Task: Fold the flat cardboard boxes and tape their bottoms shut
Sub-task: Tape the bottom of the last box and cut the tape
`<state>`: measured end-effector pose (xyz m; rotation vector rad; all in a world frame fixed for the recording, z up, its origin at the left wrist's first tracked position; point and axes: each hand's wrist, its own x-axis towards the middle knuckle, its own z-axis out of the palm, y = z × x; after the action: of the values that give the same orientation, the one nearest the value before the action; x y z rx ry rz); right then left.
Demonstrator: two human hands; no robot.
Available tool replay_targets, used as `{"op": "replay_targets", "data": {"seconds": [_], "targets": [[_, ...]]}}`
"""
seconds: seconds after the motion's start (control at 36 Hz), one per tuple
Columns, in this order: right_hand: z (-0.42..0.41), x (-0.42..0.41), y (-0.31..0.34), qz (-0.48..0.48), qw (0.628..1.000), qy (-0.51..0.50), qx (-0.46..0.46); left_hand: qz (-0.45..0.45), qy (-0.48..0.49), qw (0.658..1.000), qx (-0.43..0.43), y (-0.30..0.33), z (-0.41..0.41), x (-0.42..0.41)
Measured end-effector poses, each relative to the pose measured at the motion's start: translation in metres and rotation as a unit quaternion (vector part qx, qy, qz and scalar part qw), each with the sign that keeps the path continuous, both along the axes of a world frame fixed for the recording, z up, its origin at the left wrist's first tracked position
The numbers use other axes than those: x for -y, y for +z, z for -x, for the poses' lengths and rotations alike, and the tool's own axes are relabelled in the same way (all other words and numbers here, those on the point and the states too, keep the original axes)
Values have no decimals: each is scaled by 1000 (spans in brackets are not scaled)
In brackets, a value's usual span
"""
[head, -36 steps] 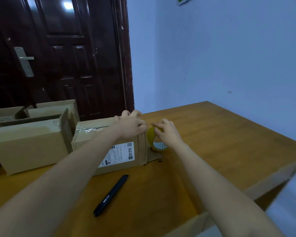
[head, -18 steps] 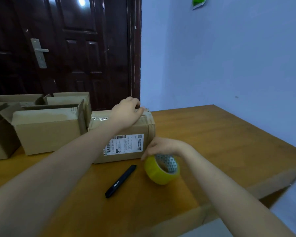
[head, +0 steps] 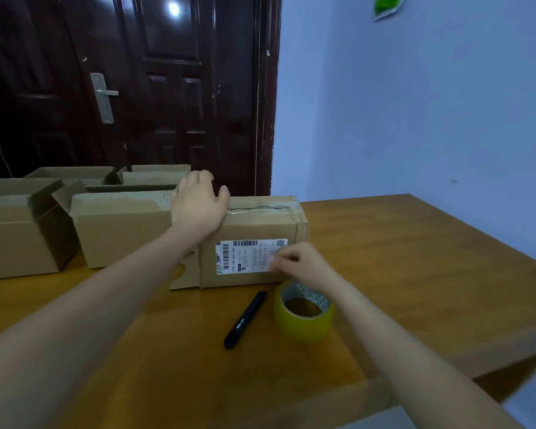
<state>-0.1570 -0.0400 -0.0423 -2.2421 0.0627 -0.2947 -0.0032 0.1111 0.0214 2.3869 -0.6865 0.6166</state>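
Observation:
A taped cardboard box (head: 260, 226) with a white shipping label (head: 249, 255) stands on the wooden table (head: 415, 258). My left hand (head: 198, 205) lies on its top left end, fingers curled over the far edge, holding it down. My right hand (head: 302, 264) hovers in front of the label with loosely bent fingers and nothing in them. Just below that hand, a yellow tape roll (head: 304, 317) lies flat on the table, apart from it. A black pen-shaped tool (head: 245, 318) lies left of the roll.
Three open-topped cardboard boxes stand to the left: one against the labelled box (head: 121, 233), one at the far left (head: 13, 239), one behind (head: 155, 176). A dark door (head: 167, 88) is behind them. The table's right edge (head: 508, 363) drops off near my right forearm.
My right hand brought the tape roll from the box's right end to the table in front, laid it flat and let go. The left hand slid left along the box top.

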Motion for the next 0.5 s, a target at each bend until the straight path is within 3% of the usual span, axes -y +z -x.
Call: {"op": "replay_targets", "data": {"seconds": [0.08, 0.17, 0.25, 0.36, 0.42, 0.5], "targets": [[-2, 6, 15, -118, 959, -131, 220, 46, 8, 996, -71, 6, -4, -6], [-16, 17, 34, -108, 916, -240, 303, 33, -22, 995, -97, 5, -10, -7], [-35, 27, 53, 2, 937, -280, 207, -21, -44, 991, -124, 2, -12, -5], [-66, 28, 65, 84, 975, -202, 39, -143, -64, 975, -159, -4, -10, 2], [-79, 26, 64, 124, 974, -185, -49, -164, -62, 962, -208, -6, -10, 5], [-91, 25, 57, 176, 952, -201, -151, -122, -74, 951, -274, -6, -11, 8]]}}
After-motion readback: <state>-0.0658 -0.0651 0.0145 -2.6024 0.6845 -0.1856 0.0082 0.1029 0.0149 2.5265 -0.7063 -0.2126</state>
